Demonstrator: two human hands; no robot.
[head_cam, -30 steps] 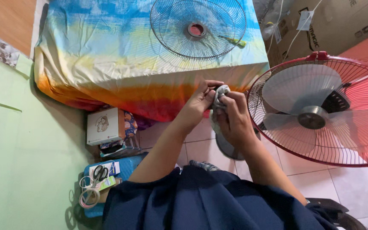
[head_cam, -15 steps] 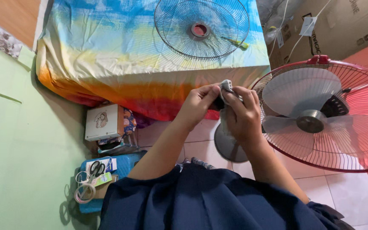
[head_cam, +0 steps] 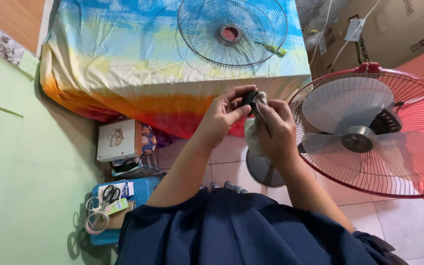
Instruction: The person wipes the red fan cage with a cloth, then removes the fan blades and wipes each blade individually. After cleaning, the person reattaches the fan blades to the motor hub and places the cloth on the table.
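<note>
Both hands [head_cam: 251,120] around small dark knob [head_cam: 248,97]

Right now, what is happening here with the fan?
A person holds a small black part in the left hand and rubs it with a grey cloth held in the right hand. The red fan stands beside them with its front open. A loose grille lies on the bed.

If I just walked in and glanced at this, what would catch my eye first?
Probably the red fan at right, its front grille off and its grey blades bare. That loose wire grille lies on the bed's rainbow-coloured sheet at top. In the middle, the left hand and right hand meet over a small dark part and a pale cloth.
</note>
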